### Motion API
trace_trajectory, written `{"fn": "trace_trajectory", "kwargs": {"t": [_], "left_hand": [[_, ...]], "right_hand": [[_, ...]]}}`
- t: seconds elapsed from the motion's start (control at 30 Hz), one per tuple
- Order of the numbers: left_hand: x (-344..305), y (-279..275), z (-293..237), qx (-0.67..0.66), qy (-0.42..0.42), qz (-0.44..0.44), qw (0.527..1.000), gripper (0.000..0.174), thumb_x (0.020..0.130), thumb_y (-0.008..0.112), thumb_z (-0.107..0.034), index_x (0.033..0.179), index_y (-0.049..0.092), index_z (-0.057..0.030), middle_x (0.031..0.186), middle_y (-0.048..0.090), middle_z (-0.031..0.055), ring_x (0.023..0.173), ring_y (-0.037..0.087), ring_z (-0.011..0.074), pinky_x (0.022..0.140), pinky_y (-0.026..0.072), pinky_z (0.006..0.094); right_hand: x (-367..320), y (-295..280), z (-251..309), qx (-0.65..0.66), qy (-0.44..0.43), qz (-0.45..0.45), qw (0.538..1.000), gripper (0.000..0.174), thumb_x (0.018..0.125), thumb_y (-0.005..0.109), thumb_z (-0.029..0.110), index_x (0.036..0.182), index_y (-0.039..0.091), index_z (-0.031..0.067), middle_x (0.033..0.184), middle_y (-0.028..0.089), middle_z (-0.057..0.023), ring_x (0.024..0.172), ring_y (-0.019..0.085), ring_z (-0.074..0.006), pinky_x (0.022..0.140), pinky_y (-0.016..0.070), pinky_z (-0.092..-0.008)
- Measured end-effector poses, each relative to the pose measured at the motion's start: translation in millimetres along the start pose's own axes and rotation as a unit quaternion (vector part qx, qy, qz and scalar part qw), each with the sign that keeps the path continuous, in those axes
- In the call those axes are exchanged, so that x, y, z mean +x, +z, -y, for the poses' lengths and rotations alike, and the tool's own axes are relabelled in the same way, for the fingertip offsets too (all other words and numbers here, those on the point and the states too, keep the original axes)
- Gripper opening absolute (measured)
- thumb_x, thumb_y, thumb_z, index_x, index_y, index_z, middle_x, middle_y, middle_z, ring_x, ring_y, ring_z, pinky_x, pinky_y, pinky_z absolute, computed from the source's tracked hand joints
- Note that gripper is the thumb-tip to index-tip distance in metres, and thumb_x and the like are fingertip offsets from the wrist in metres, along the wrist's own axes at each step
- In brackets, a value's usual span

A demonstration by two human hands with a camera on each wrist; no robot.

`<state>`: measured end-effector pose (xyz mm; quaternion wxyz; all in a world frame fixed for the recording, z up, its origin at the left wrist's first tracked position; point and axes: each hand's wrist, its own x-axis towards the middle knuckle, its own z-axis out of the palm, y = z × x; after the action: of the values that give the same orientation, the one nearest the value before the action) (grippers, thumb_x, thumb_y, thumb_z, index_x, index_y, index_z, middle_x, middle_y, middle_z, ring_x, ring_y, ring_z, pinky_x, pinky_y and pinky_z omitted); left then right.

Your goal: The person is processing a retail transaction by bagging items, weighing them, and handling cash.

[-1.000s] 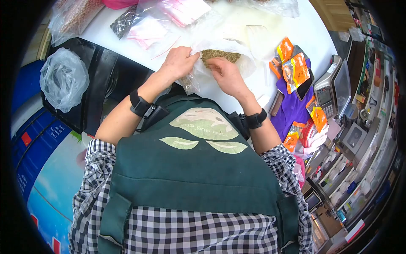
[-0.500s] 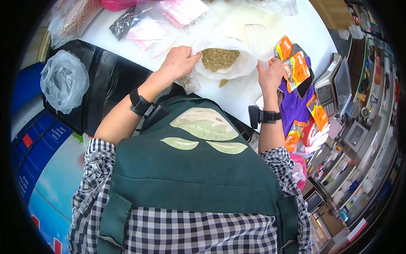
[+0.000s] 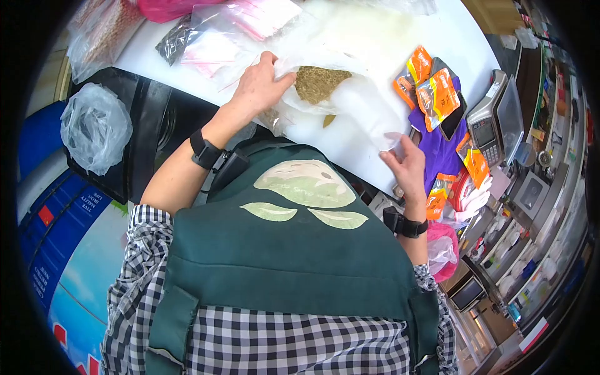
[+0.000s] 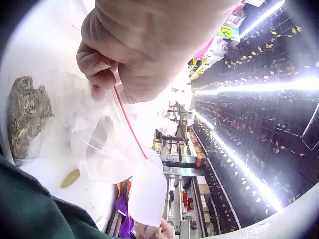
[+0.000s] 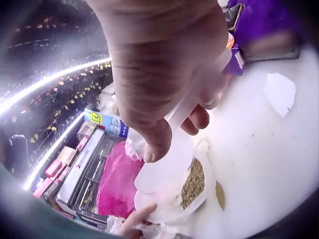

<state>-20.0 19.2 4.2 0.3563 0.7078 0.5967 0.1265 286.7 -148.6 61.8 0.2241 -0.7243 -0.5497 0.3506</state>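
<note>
Two hands, both loaded. Left hand (image 3: 259,84): fingers curled, thumb and fingers pinching the rim of a clear zip bag (image 3: 294,103), right at its red zip strip (image 4: 130,127). Right hand (image 3: 409,165): fingers and thumb pinched on the end of a white film (image 3: 369,109). I can't tell whether that is a flat sheet or a flattened pouch. The wrist view shows it running from the fingers back toward the bag (image 5: 164,164).

Bag position: lying on the white table (image 3: 350,147), near its front edge, lifted at the left-hand side. A heap of greenish-brown seeds (image 3: 317,81) sits inside it, just beside the left hand. The bag mouth gapes and the zip is not pressed together.

Progress, my read: seed is in the bag, so that part looks done. The bag is unsealed, and the film spans from the bag to the right hand. Closing the zip and dealing with the film are left.

Around it:
- One loose leaf (image 3: 329,120) lies on the table just below the bag.
- Small zip bags (image 3: 215,47) lie behind the left hand.
- Orange sachets (image 3: 437,94), a purple cloth (image 3: 437,159) and a scale (image 3: 487,128) sit off to the right, well apart from the bag.
</note>
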Motion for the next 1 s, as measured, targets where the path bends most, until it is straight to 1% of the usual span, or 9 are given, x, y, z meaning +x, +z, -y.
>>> {"fn": "trace_trajectory", "kwargs": {"t": [0.03, 0.1, 0.2, 0.27, 0.4, 0.6, 0.67, 0.87, 1.0], "left_hand": [[2.1, 1.4, -0.6, -0.007, 0.004, -0.003, 1.0, 0.05, 0.087, 0.066, -0.038, 0.106, 0.057, 0.0074, 0.074, 0.068, 0.0185, 0.059, 0.068, 0.0244, 0.06, 0.0528, 0.0346], [6.0, 3.4, -2.7, -0.013, 0.011, -0.003, 1.0, 0.051, 0.087, 0.066, -0.037, 0.108, 0.056, 0.0081, 0.074, 0.068, 0.0189, 0.059, 0.067, 0.024, 0.059, 0.0529, 0.0336], [12.8, -0.2, -2.2, -0.001, 0.009, 0.084, 0.996, 0.044, 0.088, 0.064, -0.032, 0.108, 0.058, 0.0058, 0.075, 0.068, 0.0176, 0.059, 0.067, 0.0218, 0.057, 0.0526, 0.0316], [14.9, -3.0, -5.2, -0.034, -0.018, 0.132, 0.99, 0.038, 0.084, 0.06, -0.03, 0.102, 0.064, 0.0031, 0.088, 0.068, 0.0253, 0.089, 0.066, 0.0377, 0.081, 0.051, 0.0444], [21.5, 3.8, -0.8, -0.02, -0.007, 0.119, 0.993, 0.031, 0.084, 0.057, -0.025, 0.099, 0.066, -0.0004, 0.084, 0.067, 0.0257, 0.082, 0.068, 0.0367, 0.079, 0.0515, 0.0441], [18.7, -4.8, -19.7, -0.115, -0.154, 0.178, 0.965, 0.029, 0.092, 0.056, -0.027, 0.107, 0.065, -0.004, 0.07, 0.064, 0.0132, 0.053, 0.061, 0.0205, 0.051, 0.0493, 0.0347], [17.0, -4.1, -21.6, -0.161, -0.178, 0.172, 0.955, 0.03, 0.095, 0.055, -0.028, 0.109, 0.064, -0.0041, 0.063, 0.058, 0.0064, 0.046, 0.052, 0.0125, 0.041, 0.0414, 0.0287], [19.0, -0.8, -18.7, -0.22, -0.19, 0.201, 0.935, 0.036, 0.095, 0.055, -0.026, 0.121, 0.06, -0.0018, 0.061, 0.057, 0.0063, 0.037, 0.042, 0.0077, 0.033, 0.0305, 0.0245], [18.4, -2.2, -22.0, -0.225, -0.195, 0.209, 0.931, 0.035, 0.095, 0.055, -0.025, 0.119, 0.061, -0.001, 0.06, 0.056, 0.006, 0.037, 0.042, 0.0074, 0.033, 0.0297, 0.024]], "right_hand": [[-2.2, 3.9, 6.5, -0.048, 0.002, 0.042, 0.998, 0.044, 0.077, 0.078, 0.033, 0.109, 0.065, 0.0057, 0.071, 0.063, -0.0078, 0.064, 0.061, -0.0198, 0.062, 0.0481, -0.0321], [5.1, 15.7, 0.0, -0.062, -0.015, 0.018, 0.998, 0.045, 0.077, 0.077, 0.039, 0.104, 0.065, 0.0058, 0.068, 0.061, -0.0069, 0.062, 0.062, -0.0229, 0.058, 0.0473, -0.034], [18.9, 20.3, -0.8, -0.222, -0.052, -0.019, 0.973, 0.049, 0.077, 0.075, 0.049, 0.096, 0.064, 0.0047, 0.065, 0.059, -0.0063, 0.061, 0.062, -0.0252, 0.054, 0.0452, -0.0383], [23.0, 16.3, -2.5, -0.237, -0.043, -0.025, 0.97, 0.049, 0.077, 0.074, 0.049, 0.095, 0.064, 0.0048, 0.065, 0.059, -0.0061, 0.061, 0.062, -0.0249, 0.053, 0.0453, -0.0379], [35.2, 11.8, -4.8, -0.27, -0.044, -0.036, 0.961, 0.05, 0.078, 0.072, 0.053, 0.092, 0.065, 0.0053, 0.063, 0.059, -0.0059, 0.059, 0.061, -0.0244, 0.053, 0.0452, -0.0376], [47.2, 16.0, -6.5, -0.246, -0.033, 0.019, 0.969, 0.052, 0.079, 0.07, 0.055, 0.089, 0.065, 0.004, 0.065, 0.06, -0.0069, 0.061, 0.062, -0.0252, 0.054, 0.0451, -0.0379], [49.1, 18.2, -7.5, -0.239, -0.031, 0.033, 0.97, 0.052, 0.079, 0.07, 0.055, 0.089, 0.065, 0.0036, 0.066, 0.06, -0.0073, 0.061, 0.062, -0.0256, 0.054, 0.045, -0.0379], [58.0, 34.6, -17.5, -0.185, -0.068, 0.028, 0.98, 0.053, 0.079, 0.071, 0.054, 0.089, 0.065, 0.0032, 0.065, 0.059, -0.0076, 0.061, 0.061, -0.0267, 0.055, 0.0449, -0.0375], [60.9, 45.8, -16.1, -0.158, -0.065, 0.033, 0.985, 0.051, 0.078, 0.072, 0.053, 0.089, 0.065, 0.0032, 0.062, 0.057, -0.0074, 0.06, 0.06, -0.0265, 0.056, 0.0452, -0.0376]]}}
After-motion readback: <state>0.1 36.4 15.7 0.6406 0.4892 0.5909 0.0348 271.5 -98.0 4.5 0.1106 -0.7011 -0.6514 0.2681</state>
